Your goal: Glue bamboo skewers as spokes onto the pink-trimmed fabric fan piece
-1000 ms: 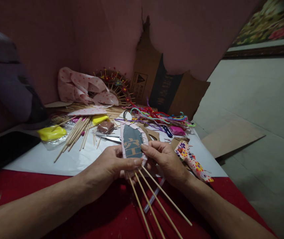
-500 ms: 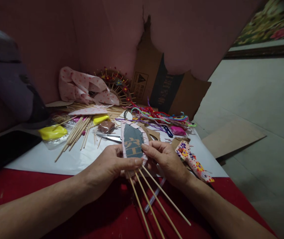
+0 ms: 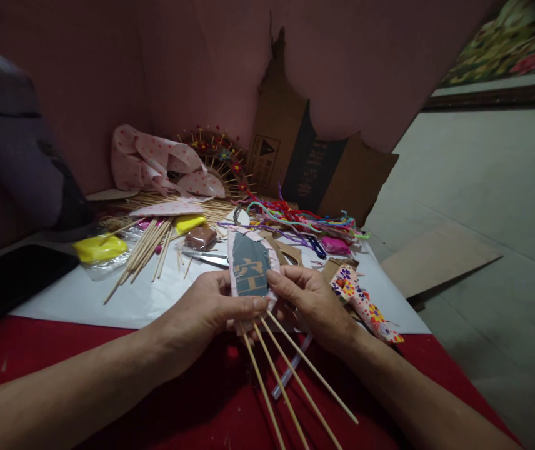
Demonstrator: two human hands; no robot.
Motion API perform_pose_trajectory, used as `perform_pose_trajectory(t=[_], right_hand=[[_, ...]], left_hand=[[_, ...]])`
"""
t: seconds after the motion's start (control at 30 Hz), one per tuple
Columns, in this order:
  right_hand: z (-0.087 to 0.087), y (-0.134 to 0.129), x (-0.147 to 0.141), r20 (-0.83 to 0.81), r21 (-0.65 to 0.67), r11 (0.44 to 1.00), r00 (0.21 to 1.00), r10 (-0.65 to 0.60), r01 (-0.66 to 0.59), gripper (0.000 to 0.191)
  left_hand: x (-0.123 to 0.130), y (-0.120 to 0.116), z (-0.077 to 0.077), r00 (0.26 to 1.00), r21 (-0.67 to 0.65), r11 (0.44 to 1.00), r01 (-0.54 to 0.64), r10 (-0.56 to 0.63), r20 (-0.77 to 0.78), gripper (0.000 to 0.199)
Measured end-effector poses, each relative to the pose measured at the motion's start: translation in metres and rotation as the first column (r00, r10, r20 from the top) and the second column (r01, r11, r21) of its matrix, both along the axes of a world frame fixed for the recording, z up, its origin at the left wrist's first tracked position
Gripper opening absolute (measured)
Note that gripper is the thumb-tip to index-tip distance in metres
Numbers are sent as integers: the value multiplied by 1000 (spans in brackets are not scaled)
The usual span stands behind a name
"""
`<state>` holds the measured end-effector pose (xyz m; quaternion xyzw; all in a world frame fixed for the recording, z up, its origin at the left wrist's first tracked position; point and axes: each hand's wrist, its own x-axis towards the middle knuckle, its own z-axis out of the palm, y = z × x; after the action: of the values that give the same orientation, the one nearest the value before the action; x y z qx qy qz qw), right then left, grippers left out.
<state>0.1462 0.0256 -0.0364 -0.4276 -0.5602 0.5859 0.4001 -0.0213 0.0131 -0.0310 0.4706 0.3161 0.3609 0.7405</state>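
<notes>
A small cardboard piece (image 3: 251, 265) with a dark printed face and pink fabric folded round its edges is held up between both hands. My left hand (image 3: 214, 303) grips its lower left side, thumb lying across the bottom. On the right edge, my right hand (image 3: 312, 300) pinches it between thumb and fingers. Several thin wooden sticks (image 3: 290, 378) fan out from its lower end toward me; how they are fixed there is hidden by the thumb and fabric. Scissors (image 3: 209, 257) lie behind my left hand, partly covered by the piece.
On the white sheet (image 3: 84, 306) lie loose sticks (image 3: 145, 250), yellow clay packs (image 3: 101, 250), brown clay (image 3: 200, 238) and colourful pipe cleaners (image 3: 295, 215). A flowered fabric strip (image 3: 365, 306) is at right. A translucent stick (image 3: 290, 369) rests on red cloth. Torn cardboard (image 3: 324, 169) leans on the wall.
</notes>
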Motion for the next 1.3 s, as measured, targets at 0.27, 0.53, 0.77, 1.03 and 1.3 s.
perform_pose_trajectory(t=[0.27, 0.53, 0.77, 1.03, 1.3], right_hand=[[1, -2, 0, 2, -4, 1000, 1000, 6, -6, 34], [1, -2, -1, 9, -1, 1000, 1000, 13, -13, 34], [0, -2, 1, 35, -15, 1000, 999, 14, -13, 36], [-1, -2, 1, 71, -7, 1000, 997, 17, -16, 39], [-1, -3, 1, 82, 36, 999, 996, 24, -27, 37]], left_hand=[[0, -1, 1, 1000, 3, 1000, 2, -2, -1, 20], [0, -1, 7, 1000, -44, 999, -13, 12, -12, 18], [-1, -2, 9, 1000, -53, 998, -23, 22, -7, 19], [-1, -1, 10, 1000, -48, 999, -14, 14, -12, 26], [-1, -3, 9, 999, -57, 998, -35, 33, -25, 26]])
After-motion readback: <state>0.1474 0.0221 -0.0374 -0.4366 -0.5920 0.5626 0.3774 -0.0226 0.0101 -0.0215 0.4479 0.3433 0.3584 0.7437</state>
